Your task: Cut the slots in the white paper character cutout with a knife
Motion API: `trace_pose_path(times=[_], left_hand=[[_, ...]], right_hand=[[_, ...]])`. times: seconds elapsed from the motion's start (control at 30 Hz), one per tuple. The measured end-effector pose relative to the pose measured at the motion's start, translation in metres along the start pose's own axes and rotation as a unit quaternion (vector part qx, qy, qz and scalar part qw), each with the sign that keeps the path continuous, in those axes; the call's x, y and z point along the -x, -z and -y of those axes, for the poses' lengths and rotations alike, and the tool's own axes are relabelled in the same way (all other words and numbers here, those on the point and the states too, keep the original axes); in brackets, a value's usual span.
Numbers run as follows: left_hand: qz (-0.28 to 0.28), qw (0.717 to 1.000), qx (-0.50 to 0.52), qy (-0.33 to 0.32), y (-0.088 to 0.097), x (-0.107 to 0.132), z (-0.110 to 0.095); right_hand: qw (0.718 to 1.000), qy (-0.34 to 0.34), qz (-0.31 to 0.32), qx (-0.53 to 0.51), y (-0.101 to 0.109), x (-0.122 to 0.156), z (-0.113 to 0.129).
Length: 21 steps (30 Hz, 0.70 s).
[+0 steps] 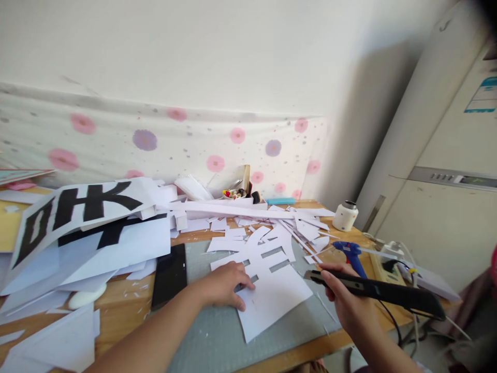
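My left hand [225, 284] lies flat with fingers spread on a white paper cutout [267, 280] shaped like a large character, pressing it onto the grey cutting mat [217, 336]. My right hand [347, 300] is closed round a black utility knife [373, 289]. The knife's tip points left, just off the cutout's right edge and above the mat.
White sheets with black letters [77, 212] pile up at the left. Paper scraps [303, 225] litter the back of the wooden table [128, 300]. A blue glue gun [351, 254], a white jar [345, 215], a power strip [382, 259] and a white appliance [446, 155] are on the right.
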<state>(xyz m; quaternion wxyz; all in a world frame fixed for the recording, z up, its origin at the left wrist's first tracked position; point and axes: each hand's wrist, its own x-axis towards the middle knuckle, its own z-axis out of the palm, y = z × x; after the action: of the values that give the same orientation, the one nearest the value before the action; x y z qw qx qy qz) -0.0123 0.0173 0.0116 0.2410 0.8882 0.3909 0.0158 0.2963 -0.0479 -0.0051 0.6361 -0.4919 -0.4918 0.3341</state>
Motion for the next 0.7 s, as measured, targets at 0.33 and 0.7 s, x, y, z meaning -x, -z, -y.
trace_pose_path(times=[0.33,0.7], left_hand=[[0.005,1.000,-0.014,-0.004,0.003,0.000,-0.004],[0.017,0.999,-0.033,-0.015,0.004,-0.005,-0.005]], right_hand=[[0.998,-0.016,0.028,-0.054,-0.012,0.008,0.005],[0.979,-0.105,0.146,-0.093,-0.029,0.025,0.010]])
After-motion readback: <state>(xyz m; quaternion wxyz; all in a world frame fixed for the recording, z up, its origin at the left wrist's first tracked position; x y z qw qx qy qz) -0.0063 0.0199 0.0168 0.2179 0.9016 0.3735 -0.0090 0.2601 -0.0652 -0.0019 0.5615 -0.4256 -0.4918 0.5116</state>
